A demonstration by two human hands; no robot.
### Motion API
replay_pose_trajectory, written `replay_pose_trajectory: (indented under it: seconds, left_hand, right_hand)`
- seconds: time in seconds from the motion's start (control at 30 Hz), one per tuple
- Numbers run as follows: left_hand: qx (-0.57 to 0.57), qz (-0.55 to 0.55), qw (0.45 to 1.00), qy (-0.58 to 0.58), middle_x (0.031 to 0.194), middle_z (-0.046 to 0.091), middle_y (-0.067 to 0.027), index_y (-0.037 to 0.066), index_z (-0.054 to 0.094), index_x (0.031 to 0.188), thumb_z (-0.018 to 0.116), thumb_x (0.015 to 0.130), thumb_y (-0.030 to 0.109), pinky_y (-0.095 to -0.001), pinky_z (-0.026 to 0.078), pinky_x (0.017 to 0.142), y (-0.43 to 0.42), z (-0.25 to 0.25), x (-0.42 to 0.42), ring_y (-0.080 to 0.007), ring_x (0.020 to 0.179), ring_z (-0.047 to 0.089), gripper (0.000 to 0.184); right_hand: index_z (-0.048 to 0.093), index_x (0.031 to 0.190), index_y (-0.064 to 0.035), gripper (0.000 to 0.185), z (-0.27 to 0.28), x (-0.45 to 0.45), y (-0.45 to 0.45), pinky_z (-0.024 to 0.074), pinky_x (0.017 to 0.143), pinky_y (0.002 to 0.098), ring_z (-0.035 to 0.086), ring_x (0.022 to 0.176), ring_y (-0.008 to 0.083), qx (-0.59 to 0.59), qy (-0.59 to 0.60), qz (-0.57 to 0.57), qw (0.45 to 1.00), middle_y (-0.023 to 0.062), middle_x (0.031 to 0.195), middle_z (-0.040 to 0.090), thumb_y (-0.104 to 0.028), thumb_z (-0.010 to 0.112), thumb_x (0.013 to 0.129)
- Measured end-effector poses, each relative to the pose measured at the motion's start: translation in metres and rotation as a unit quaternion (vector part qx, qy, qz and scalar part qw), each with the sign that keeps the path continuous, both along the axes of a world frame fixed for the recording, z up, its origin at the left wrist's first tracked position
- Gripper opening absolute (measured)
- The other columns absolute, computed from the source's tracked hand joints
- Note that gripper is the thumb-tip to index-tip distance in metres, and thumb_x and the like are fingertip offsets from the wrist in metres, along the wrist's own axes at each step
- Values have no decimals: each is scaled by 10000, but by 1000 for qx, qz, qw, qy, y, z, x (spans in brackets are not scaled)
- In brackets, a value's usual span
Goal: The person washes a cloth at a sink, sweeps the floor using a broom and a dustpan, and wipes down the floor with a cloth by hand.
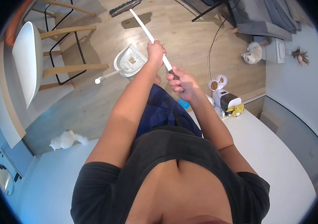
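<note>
A broom [142,24] with a white pole and a dark bristle head [125,7] extends away from me, and its head casts a shadow on the floor. My left hand [156,54] is closed around the middle of the pole. Lower down, my right hand [182,83] grips the dark end of the handle. Just left of my left hand, a white dustpan [118,62] lies on the floor with its short handle pointing left. Some light scraps and a brownish bit [132,60] lie in the pan.
White chairs [28,63] with wooden legs stand at left beside a table. One cat [253,53] is at upper right, another white cat [66,140] at lower left. A pet feeder [228,100] with bowls stands right of me. A cable [212,48] crosses the wooden floor.
</note>
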State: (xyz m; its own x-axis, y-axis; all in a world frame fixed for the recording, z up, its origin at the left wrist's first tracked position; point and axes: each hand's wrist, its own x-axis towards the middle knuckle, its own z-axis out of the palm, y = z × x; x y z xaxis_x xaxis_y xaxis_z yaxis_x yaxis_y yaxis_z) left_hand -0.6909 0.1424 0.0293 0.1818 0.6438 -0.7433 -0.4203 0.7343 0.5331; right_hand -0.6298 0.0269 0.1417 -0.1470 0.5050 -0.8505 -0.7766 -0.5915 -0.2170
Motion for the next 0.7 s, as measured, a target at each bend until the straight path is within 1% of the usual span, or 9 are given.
replay_pose_trajectory:
  seconds: [0.23, 0.27, 0.3, 0.33, 0.4, 0.43, 0.5, 0.63, 0.7]
  left_hand:
    - [11, -43, 999, -19, 620, 394, -9, 99, 345, 876, 362, 927, 166, -233, 307, 348, -8, -5, 4, -99, 436, 382, 85]
    - [8, -102, 995, -2, 661, 415, -17, 97, 353, 908, 361, 934, 181, -250, 355, 400, -13, -2, 11, -109, 483, 412, 89]
    - [6, -160, 987, 16, 702, 437, -24, 94, 361, 941, 360, 940, 197, -266, 404, 453, -13, -1, 15, -119, 530, 442, 104]
    - [8, -271, 962, -19, 974, 528, -100, 86, 346, 1172, 387, 937, 281, -347, 473, 691, -7, -16, 4, -196, 860, 541, 308]
    - [-27, -282, 958, 37, 1129, 477, -120, 98, 284, 1261, 414, 923, 318, -392, 431, 795, -1, -11, -13, -235, 1031, 460, 424]
    - [-65, -293, 950, 91, 1283, 426, -141, 110, 222, 1351, 440, 908, 355, -437, 389, 898, 0, -10, -23, -273, 1203, 379, 551]
    - [-60, -351, 921, 158, 1428, 243, -141, 129, 147, 1407, 510, 858, 418, -488, 310, 968, 1, -46, -55, -322, 1322, 193, 718]
    - [-163, -241, 952, 93, 1412, 262, -117, 147, 290, 1363, 563, 815, 436, -553, 233, 990, -26, -83, -142, -341, 1289, 240, 678]
    - [-243, -164, 943, 159, 1396, 276, -106, 179, 289, 1364, 584, 805, 406, -562, 231, 986, -43, -85, -175, -333, 1292, 227, 672]
  right_hand:
    - [337, 1273, -52, 378, -41, 3, 13, 348, 367, 264, 440, 492, 100, 25, -182, 181, 966, 57, 760, 516, -205, 395, 932]
    - [350, 1274, -42, 393, -72, 12, 17, 371, 380, 276, 475, 513, 112, 71, -427, 268, 860, 71, 771, 535, -202, 411, 920]
    - [363, 1276, -32, 408, -95, 19, 18, 394, 392, 289, 509, 533, 123, 112, -637, 333, 686, 85, 782, 554, -198, 427, 909]
    - [363, 1276, -32, 408, -108, 25, 17, 394, 392, 289, 509, 533, 123, 116, -639, 331, 685, 85, 782, 554, -198, 427, 909]
    - [377, 1273, -12, 482, -125, 41, 13, 484, 483, 330, 583, 565, 250, 176, -785, 320, 500, 172, 812, 597, -201, 513, 851]
    - [377, 1273, -12, 482, -123, 52, 14, 484, 483, 330, 583, 565, 250, 178, -784, 321, 501, 172, 812, 597, -201, 513, 851]
    - [382, 1295, -16, 526, -115, 79, 24, 477, 478, 326, 578, 540, 236, 53, -531, 341, 774, 170, 756, 601, -165, 553, 821]
    - [431, 1263, -16, 489, -153, 119, 59, 482, 482, 328, 595, 543, 223, 12, -540, 338, 771, 163, 715, 608, -135, 553, 805]
    - [445, 1246, -11, 467, -192, 139, 78, 487, 500, 338, 605, 557, 235, 14, -580, 337, 741, 176, 726, 611, -134, 543, 806]
